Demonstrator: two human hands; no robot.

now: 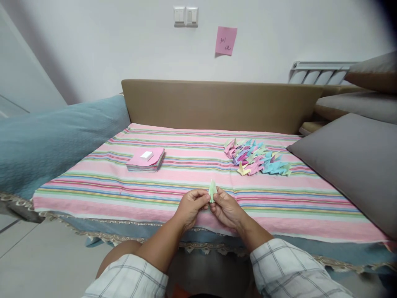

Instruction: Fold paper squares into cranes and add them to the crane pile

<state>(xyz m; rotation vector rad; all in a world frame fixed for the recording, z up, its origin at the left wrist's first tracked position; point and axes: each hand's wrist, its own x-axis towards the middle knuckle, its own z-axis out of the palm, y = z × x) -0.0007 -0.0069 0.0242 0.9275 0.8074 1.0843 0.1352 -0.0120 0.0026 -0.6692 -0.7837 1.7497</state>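
A small piece of pale green folded paper (212, 189), narrow and pointed at its top, stands upright between my two hands. My left hand (192, 205) pinches its lower left side with thumb and fingers. On the other side, my right hand (227, 207) grips its lower right edge in the same way. Both hands are close together over the front part of the striped cloth. Beyond them to the right lies a group of folded paper cranes (252, 157) in pink, blue, green, purple and yellow.
A stack of coloured paper sheets (145, 161) with a small white block (147, 155) on top lies at the left. The striped cloth (186, 142) covers the sofa seat. Grey cushions (356, 165) rise at the right, a blue-covered armrest (68, 136) at the left.
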